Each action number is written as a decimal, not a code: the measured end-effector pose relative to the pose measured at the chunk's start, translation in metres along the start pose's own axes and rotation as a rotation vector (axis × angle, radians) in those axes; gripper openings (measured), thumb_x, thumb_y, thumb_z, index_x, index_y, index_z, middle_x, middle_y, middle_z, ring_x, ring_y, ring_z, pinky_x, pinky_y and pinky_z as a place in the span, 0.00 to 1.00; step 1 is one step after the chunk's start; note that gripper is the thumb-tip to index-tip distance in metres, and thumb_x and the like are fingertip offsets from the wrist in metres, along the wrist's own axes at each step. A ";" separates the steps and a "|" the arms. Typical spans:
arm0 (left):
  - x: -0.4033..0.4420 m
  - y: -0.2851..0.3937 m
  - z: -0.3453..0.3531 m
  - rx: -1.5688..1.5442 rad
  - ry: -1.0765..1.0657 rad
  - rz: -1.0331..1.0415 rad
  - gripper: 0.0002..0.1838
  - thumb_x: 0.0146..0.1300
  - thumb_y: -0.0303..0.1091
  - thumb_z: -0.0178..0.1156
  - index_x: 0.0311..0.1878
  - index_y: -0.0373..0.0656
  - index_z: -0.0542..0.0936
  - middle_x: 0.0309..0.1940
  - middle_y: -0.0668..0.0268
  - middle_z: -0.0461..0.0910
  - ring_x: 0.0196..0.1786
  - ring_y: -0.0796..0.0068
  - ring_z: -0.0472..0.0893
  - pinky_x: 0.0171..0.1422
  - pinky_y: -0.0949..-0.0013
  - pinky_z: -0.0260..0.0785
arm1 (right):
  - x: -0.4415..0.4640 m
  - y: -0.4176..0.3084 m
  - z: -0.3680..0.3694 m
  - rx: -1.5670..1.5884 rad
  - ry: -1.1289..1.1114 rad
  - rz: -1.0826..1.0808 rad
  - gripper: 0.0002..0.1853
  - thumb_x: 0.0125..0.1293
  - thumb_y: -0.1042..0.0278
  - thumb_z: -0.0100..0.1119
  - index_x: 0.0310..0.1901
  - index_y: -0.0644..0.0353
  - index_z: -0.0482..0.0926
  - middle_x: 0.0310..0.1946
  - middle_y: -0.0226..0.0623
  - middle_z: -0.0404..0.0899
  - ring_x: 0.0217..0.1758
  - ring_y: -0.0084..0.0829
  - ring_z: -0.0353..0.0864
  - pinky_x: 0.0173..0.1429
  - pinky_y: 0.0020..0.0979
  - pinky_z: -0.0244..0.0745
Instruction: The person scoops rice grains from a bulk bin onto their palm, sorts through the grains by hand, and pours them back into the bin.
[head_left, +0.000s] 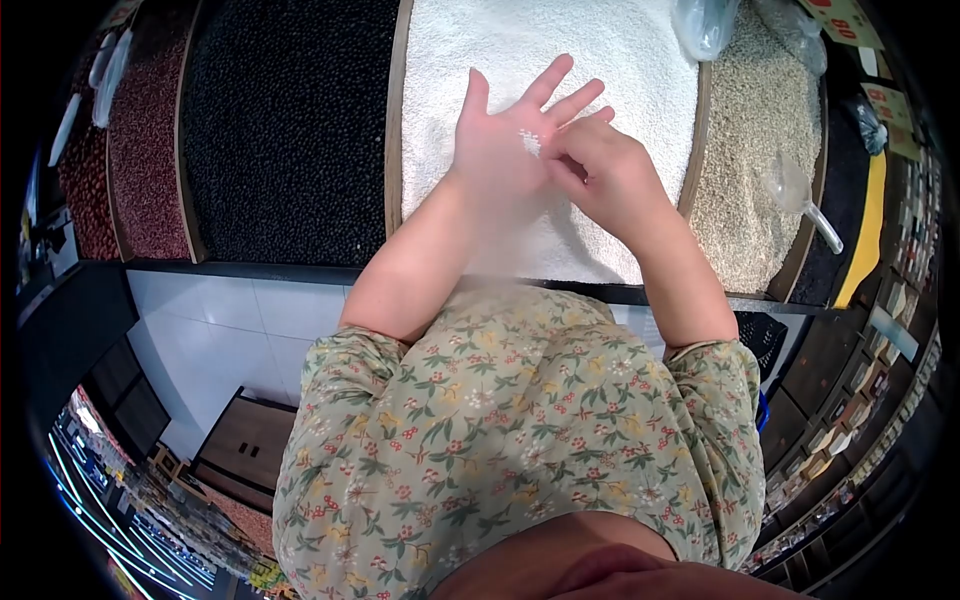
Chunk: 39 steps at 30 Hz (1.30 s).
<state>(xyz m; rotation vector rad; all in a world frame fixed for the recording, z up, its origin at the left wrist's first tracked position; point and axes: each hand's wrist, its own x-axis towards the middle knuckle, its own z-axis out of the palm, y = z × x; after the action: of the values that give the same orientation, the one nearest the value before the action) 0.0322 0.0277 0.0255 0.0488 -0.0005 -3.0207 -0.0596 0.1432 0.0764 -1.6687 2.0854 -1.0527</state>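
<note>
My left hand [510,150] is held palm up over a bin of white rice [620,60], its fingers spread. A small cluster of white rice grains [529,142] lies on that palm. Above the palm's right side, my right hand [605,165] has its thumb and index finger pinched together, close to the grains. Whatever sits between those fingertips is too small to make out. The right hand partly covers the left palm's edge and the base of its fingers.
Wooden dividers [396,120] separate the bins. Black beans [290,130] and reddish grains [150,150] are on the left, pale beige grains [750,150] on the right. A clear scoop [800,195] rests there. Plastic bags [708,28] lie at the far edge.
</note>
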 end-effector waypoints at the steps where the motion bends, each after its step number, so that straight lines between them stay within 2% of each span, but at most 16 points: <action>1: 0.000 -0.001 0.001 -0.001 -0.001 0.001 0.49 0.62 0.77 0.29 0.78 0.54 0.44 0.77 0.47 0.38 0.77 0.40 0.41 0.77 0.37 0.39 | 0.001 0.000 0.001 -0.041 -0.013 -0.015 0.06 0.53 0.78 0.65 0.33 0.62 0.79 0.27 0.37 0.78 0.26 0.33 0.80 0.31 0.30 0.75; 12: -0.003 -0.006 0.005 0.151 0.072 -0.022 0.50 0.61 0.78 0.29 0.78 0.53 0.44 0.76 0.48 0.41 0.77 0.43 0.44 0.77 0.38 0.41 | 0.005 -0.005 0.001 -0.161 -0.133 0.024 0.03 0.54 0.76 0.63 0.30 0.62 0.77 0.26 0.41 0.78 0.26 0.41 0.80 0.31 0.35 0.75; 18: -0.003 -0.007 0.004 0.092 0.109 -0.012 0.48 0.63 0.76 0.25 0.77 0.51 0.46 0.76 0.50 0.46 0.77 0.44 0.48 0.77 0.40 0.42 | 0.005 -0.010 0.004 -0.401 -0.289 0.048 0.04 0.54 0.75 0.62 0.30 0.63 0.76 0.26 0.43 0.77 0.27 0.45 0.79 0.31 0.38 0.75; 21: -0.006 -0.002 0.013 0.140 0.223 0.008 0.45 0.67 0.72 0.24 0.76 0.49 0.51 0.74 0.50 0.53 0.75 0.48 0.55 0.77 0.44 0.46 | 0.011 -0.012 -0.004 -0.197 -0.215 0.066 0.05 0.54 0.75 0.62 0.31 0.64 0.77 0.24 0.42 0.76 0.24 0.39 0.78 0.30 0.34 0.74; 22: -0.006 -0.001 0.011 0.149 0.208 0.021 0.45 0.67 0.72 0.24 0.76 0.49 0.51 0.74 0.50 0.53 0.75 0.48 0.55 0.77 0.44 0.46 | 0.013 -0.016 -0.011 -0.040 -0.207 0.163 0.04 0.56 0.77 0.62 0.32 0.64 0.77 0.24 0.38 0.76 0.24 0.32 0.76 0.29 0.30 0.72; 23: -0.007 -0.001 0.002 0.386 0.240 0.040 0.40 0.70 0.67 0.27 0.75 0.48 0.55 0.72 0.51 0.58 0.73 0.51 0.59 0.76 0.48 0.50 | 0.016 -0.018 -0.017 0.117 -0.195 0.255 0.03 0.57 0.78 0.61 0.33 0.63 0.77 0.24 0.34 0.76 0.23 0.26 0.75 0.29 0.26 0.71; 24: -0.006 0.000 -0.006 0.624 0.271 0.063 0.36 0.72 0.62 0.30 0.73 0.47 0.59 0.70 0.52 0.63 0.71 0.54 0.63 0.75 0.51 0.53 | 0.018 -0.015 -0.020 0.104 -0.185 0.230 0.03 0.57 0.78 0.61 0.33 0.63 0.77 0.24 0.34 0.76 0.23 0.26 0.75 0.29 0.26 0.71; 25: -0.010 0.001 -0.012 0.638 0.250 0.081 0.36 0.72 0.62 0.30 0.73 0.47 0.59 0.70 0.52 0.63 0.71 0.54 0.63 0.75 0.51 0.53 | 0.017 -0.008 -0.021 0.208 -0.166 0.283 0.03 0.58 0.79 0.60 0.34 0.64 0.77 0.25 0.31 0.76 0.24 0.21 0.72 0.29 0.23 0.69; 27: -0.022 0.001 -0.016 1.373 0.226 0.195 0.26 0.73 0.47 0.43 0.69 0.45 0.67 0.64 0.56 0.71 0.66 0.56 0.70 0.71 0.56 0.60 | 0.027 -0.004 -0.032 0.348 -0.137 0.369 0.02 0.61 0.81 0.58 0.34 0.64 0.77 0.27 0.26 0.78 0.26 0.14 0.71 0.29 0.17 0.66; 28: -0.023 0.001 -0.010 1.391 0.205 0.229 0.26 0.73 0.47 0.43 0.69 0.45 0.67 0.64 0.56 0.71 0.66 0.56 0.70 0.71 0.56 0.60 | 0.038 -0.005 -0.035 0.333 -0.125 0.334 0.02 0.61 0.81 0.58 0.34 0.64 0.77 0.27 0.26 0.78 0.26 0.14 0.71 0.29 0.17 0.66; 30: -0.026 -0.001 0.002 2.034 0.199 0.222 0.22 0.68 0.40 0.54 0.63 0.45 0.73 0.63 0.53 0.70 0.67 0.53 0.68 0.70 0.55 0.59 | 0.063 -0.008 -0.042 0.466 0.036 0.346 0.02 0.60 0.81 0.58 0.34 0.64 0.77 0.27 0.28 0.79 0.26 0.13 0.73 0.29 0.16 0.67; 32: -0.031 -0.005 -0.012 2.174 0.103 0.298 0.20 0.66 0.39 0.56 0.60 0.46 0.75 0.61 0.54 0.72 0.66 0.51 0.69 0.69 0.55 0.60 | 0.103 -0.005 -0.044 0.400 0.123 0.265 0.02 0.60 0.80 0.58 0.34 0.65 0.77 0.27 0.27 0.79 0.28 0.14 0.76 0.31 0.16 0.69; 34: -0.041 -0.007 -0.012 2.312 0.003 0.361 0.18 0.65 0.39 0.57 0.57 0.46 0.78 0.59 0.54 0.74 0.65 0.50 0.70 0.68 0.54 0.61 | 0.160 0.006 -0.038 0.118 0.244 0.013 0.02 0.59 0.79 0.59 0.34 0.64 0.78 0.27 0.32 0.80 0.28 0.21 0.79 0.33 0.20 0.72; 36: -0.055 -0.008 -0.005 2.205 0.002 0.498 0.20 0.60 0.34 0.59 0.56 0.44 0.80 0.58 0.53 0.76 0.61 0.51 0.74 0.65 0.55 0.64 | 0.232 0.013 -0.031 -0.160 0.392 -0.171 0.05 0.57 0.76 0.60 0.36 0.64 0.78 0.28 0.40 0.82 0.31 0.35 0.83 0.37 0.31 0.77; 38: -0.065 -0.007 -0.008 2.228 0.018 0.500 0.19 0.62 0.38 0.59 0.56 0.46 0.79 0.59 0.54 0.75 0.62 0.50 0.73 0.65 0.53 0.63 | 0.305 0.026 -0.024 -0.384 0.387 -0.069 0.09 0.56 0.71 0.61 0.38 0.61 0.80 0.34 0.50 0.82 0.38 0.47 0.83 0.43 0.41 0.78; 39: -0.069 -0.007 -0.010 2.232 0.048 0.482 0.19 0.63 0.43 0.60 0.56 0.48 0.79 0.60 0.55 0.74 0.63 0.49 0.72 0.66 0.51 0.63 | 0.334 0.036 -0.021 -0.518 0.294 0.006 0.12 0.55 0.69 0.63 0.41 0.61 0.80 0.41 0.51 0.81 0.43 0.46 0.83 0.48 0.39 0.78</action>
<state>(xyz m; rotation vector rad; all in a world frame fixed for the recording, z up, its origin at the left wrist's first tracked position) 0.1003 0.0426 0.0182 0.2207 -2.4821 -1.1246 -0.1989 -0.1565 0.1419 -1.8084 2.7343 -0.8410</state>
